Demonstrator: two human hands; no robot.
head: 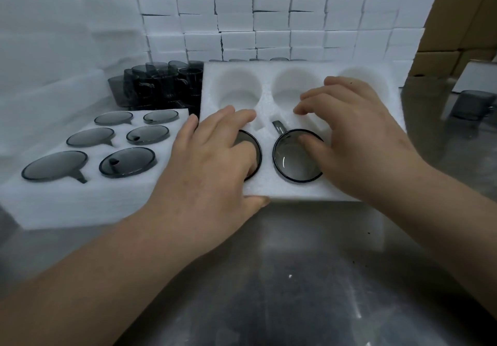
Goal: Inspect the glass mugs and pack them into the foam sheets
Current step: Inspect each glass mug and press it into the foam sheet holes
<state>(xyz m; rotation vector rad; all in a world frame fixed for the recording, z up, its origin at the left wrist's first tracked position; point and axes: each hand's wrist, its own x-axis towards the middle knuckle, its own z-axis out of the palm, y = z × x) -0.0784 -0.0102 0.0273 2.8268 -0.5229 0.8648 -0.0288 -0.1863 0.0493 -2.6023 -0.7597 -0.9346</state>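
Shiny metal table [269,278] in front, and a big wall of white foam boxes [269,9] at the back.

The left hand's fingers [228,122] lie flat and nearly straight. They press down on the first mug [257,154], which sits in the near left hole. The thumb rests at the near edge of the foam sheet [266,98]. So the left hand [215,162] pushes and grabs nothing.

The right hand's fingertips [301,109] are bent a little and touch the foam just past the second mug [293,162]. Its thumb lies over that mug's open top. The right hand [357,135] seems to hold nothing tight. This mug sits in the near middle hole, with its handle tucked in the slot.

Past the hands, the far holes [236,87] have no mugs in them. The near right hole is hidden under the right hand.

I think the step now is pushing two mugs snug into the foam. Next, a hand needs to lift off and reach for a new mug. Loose mugs [161,82] wait behind, and one more mug [470,106] stands off to the right. Each needs a look first, then its handle must line up with a slot.

To the left sits a full sheet [88,200] with six mugs.
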